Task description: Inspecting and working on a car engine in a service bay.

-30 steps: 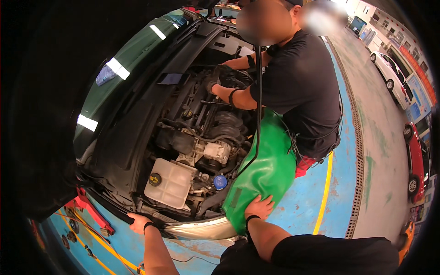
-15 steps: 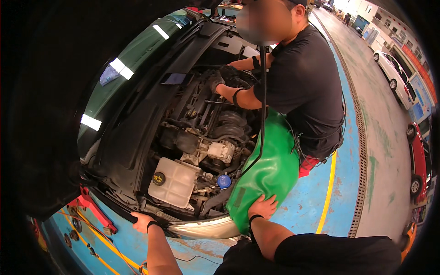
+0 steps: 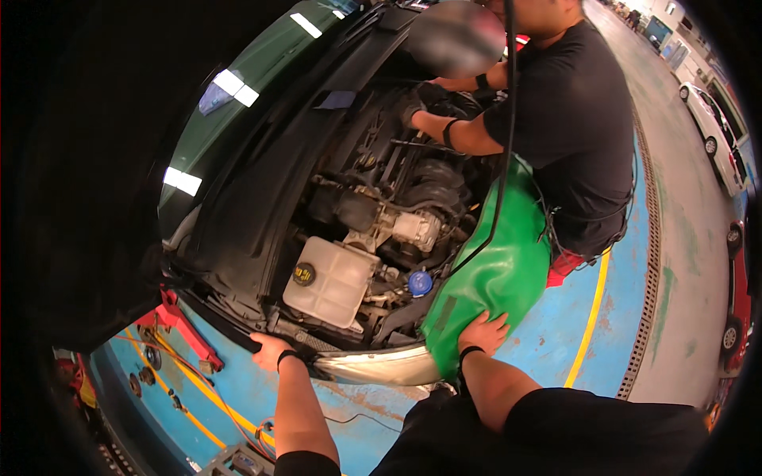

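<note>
My left hand [image 3: 271, 351] is at the dark outer edge of the car's fender [image 3: 230, 317], its fingers curled at the rim and partly hidden. A dark band circles that wrist. My right hand [image 3: 484, 333] lies flat with fingers spread on a green fender cover [image 3: 502, 270] draped over the car's front. Between my arms runs a pale headlight [image 3: 373, 366]. Beyond it, in the open engine bay, are a whitish coolant tank [image 3: 329, 282] with a black cap, a blue reservoir cap [image 3: 420, 283] and a metal engine part [image 3: 417, 230].
A co-worker [image 3: 563, 119] in black leans over the far engine bay, gloved hand [image 3: 413, 111] inside. A black prop rod [image 3: 502, 182] rises beside them. A phone-like slab [image 3: 337, 99] lies near the windshield. At left, a red floor jack [image 3: 186, 329], cables and small round parts are on the blue floor.
My view has shifted, so the car and both my hands appear farther up and to the right. Both hands keep their places on the car. The co-worker still reaches into the engine bay.
</note>
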A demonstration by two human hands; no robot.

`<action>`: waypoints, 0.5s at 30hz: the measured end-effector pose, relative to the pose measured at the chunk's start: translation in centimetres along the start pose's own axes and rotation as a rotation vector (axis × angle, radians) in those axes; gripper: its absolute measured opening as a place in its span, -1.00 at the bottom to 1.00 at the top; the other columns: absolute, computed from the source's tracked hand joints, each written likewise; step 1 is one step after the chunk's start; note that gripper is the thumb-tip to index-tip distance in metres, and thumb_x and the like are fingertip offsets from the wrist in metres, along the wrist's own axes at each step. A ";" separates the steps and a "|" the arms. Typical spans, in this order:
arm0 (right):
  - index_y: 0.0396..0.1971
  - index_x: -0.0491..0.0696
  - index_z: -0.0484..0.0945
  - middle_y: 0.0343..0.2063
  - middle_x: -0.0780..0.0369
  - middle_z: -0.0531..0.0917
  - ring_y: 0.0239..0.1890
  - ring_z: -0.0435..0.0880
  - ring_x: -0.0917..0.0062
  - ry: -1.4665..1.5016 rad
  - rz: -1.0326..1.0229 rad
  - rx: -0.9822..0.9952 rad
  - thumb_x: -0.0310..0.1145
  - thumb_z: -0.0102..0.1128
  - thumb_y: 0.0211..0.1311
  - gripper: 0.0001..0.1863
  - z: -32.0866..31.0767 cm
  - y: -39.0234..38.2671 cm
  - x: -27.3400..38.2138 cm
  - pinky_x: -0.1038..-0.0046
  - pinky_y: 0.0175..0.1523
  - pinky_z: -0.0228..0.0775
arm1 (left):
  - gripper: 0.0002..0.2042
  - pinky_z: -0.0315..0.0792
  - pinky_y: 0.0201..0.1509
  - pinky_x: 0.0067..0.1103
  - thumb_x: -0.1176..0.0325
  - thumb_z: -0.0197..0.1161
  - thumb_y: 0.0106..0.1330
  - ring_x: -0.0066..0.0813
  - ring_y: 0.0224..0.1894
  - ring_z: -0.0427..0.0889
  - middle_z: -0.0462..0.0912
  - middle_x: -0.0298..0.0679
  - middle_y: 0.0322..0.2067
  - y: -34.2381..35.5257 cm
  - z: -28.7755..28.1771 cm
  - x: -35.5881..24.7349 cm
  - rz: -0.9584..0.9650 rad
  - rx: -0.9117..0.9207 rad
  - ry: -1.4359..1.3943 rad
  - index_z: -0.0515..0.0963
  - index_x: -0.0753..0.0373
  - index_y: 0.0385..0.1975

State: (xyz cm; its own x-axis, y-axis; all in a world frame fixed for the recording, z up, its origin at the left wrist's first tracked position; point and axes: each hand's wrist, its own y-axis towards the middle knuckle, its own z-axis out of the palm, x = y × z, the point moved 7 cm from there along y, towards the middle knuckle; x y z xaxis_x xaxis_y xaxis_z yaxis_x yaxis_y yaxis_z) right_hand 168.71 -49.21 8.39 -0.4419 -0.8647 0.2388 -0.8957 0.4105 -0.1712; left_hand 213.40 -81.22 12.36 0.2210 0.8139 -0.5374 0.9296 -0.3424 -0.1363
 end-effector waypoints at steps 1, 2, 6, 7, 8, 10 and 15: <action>0.47 0.21 0.23 0.47 0.14 0.27 0.44 0.29 0.14 0.000 -0.007 -0.018 0.16 0.01 0.44 -0.31 0.0 -0.3 0.2 -0.08 0.37 0.28 | -0.11 0.43 0.20 0.02 -0.41 -0.02 0.33 0.26 0.15 0.55 0.55 0.25 0.12 0.6 -0.1 0.4 0.013 -0.014 0.001 0.43 0.49 0.17; 0.47 0.21 0.23 0.47 0.14 0.27 0.44 0.29 0.14 -0.001 -0.018 -0.003 0.16 0.01 0.44 -0.31 0.2 -0.4 -0.2 -0.08 0.37 0.28 | -0.13 0.44 0.20 0.02 -0.40 -0.02 0.34 0.25 0.15 0.55 0.55 0.24 0.12 1.3 0.2 0.8 0.025 -0.028 -0.001 0.44 0.48 0.17; 0.47 0.20 0.23 0.46 0.15 0.30 0.44 0.29 0.15 -0.038 -0.018 -0.018 0.16 0.00 0.45 -0.31 0.7 0.3 -0.9 -0.08 0.31 0.35 | -0.14 0.44 0.19 0.02 -0.39 0.00 0.34 0.23 0.13 0.56 0.56 0.23 0.10 0.6 0.2 0.9 0.031 0.006 0.009 0.43 0.46 0.17; 0.47 0.20 0.23 0.46 0.15 0.30 0.45 0.29 0.16 -0.036 -0.009 -0.011 0.16 0.01 0.45 -0.31 0.6 0.3 -1.0 -0.08 0.32 0.34 | -0.16 0.43 0.19 0.02 -0.37 0.01 0.34 0.22 0.14 0.56 0.56 0.23 0.11 0.5 0.3 0.9 0.028 0.004 0.016 0.44 0.45 0.16; 0.48 0.20 0.23 0.46 0.15 0.29 0.45 0.28 0.16 -0.036 0.002 -0.005 0.16 0.01 0.45 -0.31 0.5 0.2 -1.0 -0.08 0.33 0.33 | -0.16 0.43 0.19 0.02 -0.37 0.01 0.34 0.22 0.14 0.56 0.56 0.23 0.11 0.6 0.0 0.5 0.024 0.001 0.010 0.44 0.45 0.16; 0.48 0.21 0.22 0.46 0.15 0.29 0.45 0.28 0.16 -0.018 0.001 -0.011 0.17 0.00 0.45 -0.30 0.1 -0.1 -0.7 -0.08 0.35 0.30 | -0.17 0.42 0.20 0.02 -0.36 0.01 0.35 0.21 0.15 0.56 0.56 0.21 0.12 0.0 -0.3 0.1 0.029 0.013 -0.025 0.43 0.44 0.18; 0.50 0.22 0.20 0.47 0.15 0.27 0.45 0.28 0.14 -0.054 -0.008 0.007 0.19 -0.02 0.46 -0.29 0.8 -0.3 -0.8 -0.06 0.38 0.28 | -0.14 0.44 0.21 -0.02 -0.37 -0.04 0.36 0.16 0.17 0.55 0.54 0.17 0.16 0.6 -0.7 0.7 -0.004 0.022 0.026 0.37 0.43 0.25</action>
State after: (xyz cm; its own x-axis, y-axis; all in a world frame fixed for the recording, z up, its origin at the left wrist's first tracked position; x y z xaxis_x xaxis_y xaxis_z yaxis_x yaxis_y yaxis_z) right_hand 169.38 -48.88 7.49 -0.4315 -0.8823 0.1878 -0.8986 0.4021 -0.1758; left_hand 214.33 -80.58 12.50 0.2249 0.8270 -0.5152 0.9238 -0.3491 -0.1571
